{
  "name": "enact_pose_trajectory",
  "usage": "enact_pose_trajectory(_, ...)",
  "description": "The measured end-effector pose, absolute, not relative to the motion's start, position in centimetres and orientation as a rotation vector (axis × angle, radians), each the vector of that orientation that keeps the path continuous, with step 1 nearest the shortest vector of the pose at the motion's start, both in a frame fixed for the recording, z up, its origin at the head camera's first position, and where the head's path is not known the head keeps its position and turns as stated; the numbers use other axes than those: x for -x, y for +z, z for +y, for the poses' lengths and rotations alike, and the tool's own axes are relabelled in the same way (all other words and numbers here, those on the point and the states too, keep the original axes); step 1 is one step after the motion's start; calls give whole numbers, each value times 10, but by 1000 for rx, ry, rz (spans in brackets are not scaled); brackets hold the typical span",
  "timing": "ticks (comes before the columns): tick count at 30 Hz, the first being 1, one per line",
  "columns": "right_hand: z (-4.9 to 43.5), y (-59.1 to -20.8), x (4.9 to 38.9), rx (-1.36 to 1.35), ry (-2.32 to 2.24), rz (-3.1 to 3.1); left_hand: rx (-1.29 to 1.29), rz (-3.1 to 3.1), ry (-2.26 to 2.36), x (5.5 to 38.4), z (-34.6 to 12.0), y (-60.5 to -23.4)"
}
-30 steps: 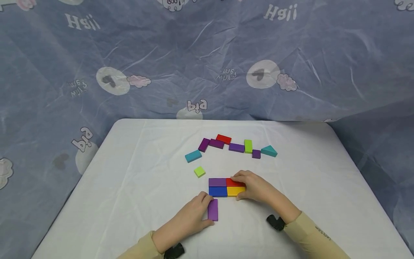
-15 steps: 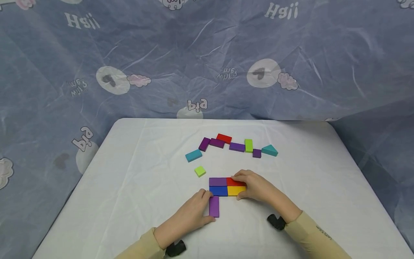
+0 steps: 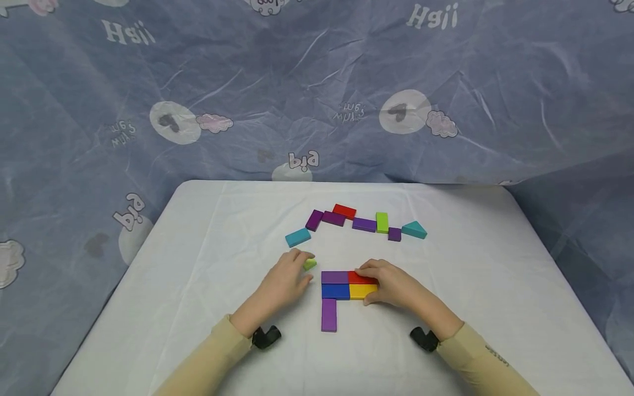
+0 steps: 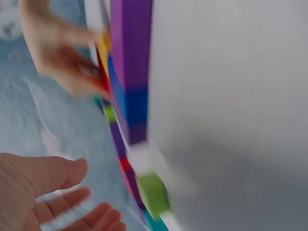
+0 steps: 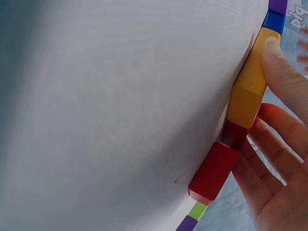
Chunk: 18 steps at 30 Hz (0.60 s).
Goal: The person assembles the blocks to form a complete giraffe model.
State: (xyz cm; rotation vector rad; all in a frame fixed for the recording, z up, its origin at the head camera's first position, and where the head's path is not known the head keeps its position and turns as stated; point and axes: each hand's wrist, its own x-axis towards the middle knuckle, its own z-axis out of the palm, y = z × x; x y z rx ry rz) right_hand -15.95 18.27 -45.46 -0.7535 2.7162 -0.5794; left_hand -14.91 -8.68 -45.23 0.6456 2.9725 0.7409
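Observation:
In the head view, a purple block (image 3: 334, 277) and a red block (image 3: 359, 278) lie side by side above a blue block (image 3: 335, 291) and a yellow block (image 3: 361, 291). Another purple block (image 3: 329, 315) extends toward the person from below the blue one. My right hand (image 3: 394, 284) grips the right end of this group, thumb on the yellow block and fingers at the red one. Over at the left, my left hand (image 3: 284, 279) spreads thumb and fingers around a small light-green block (image 3: 310, 264), partly covered by fingers. The left wrist view has a gap between that hand and the green block.
Behind lies a loose curved row: a teal block (image 3: 298, 237), dark purple blocks (image 3: 333, 218), a red block (image 3: 344, 211), a violet block (image 3: 364, 224), a green block (image 3: 382, 223) and a teal triangle (image 3: 414, 230). A white cloth covers the table (image 3: 228, 220).
The left hand pushed the lower purple block up against the blue one, released it, then moved up and left to the green block. The right hand kept its hold.

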Motion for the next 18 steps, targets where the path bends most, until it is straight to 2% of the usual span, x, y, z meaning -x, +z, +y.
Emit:
enact_pose_trajectory(4,183,-455,159,757,-588,2713,-628,2968,701,179,-93,-461)
enact_pose_trajectory(8,184,-455,159,761,-593,2710,-542,2909,694,195,-92,-471)
enact_pose_trajectory(18,184,-455,159,779,-591,2721,-510,2938,689,194,-86,-473)
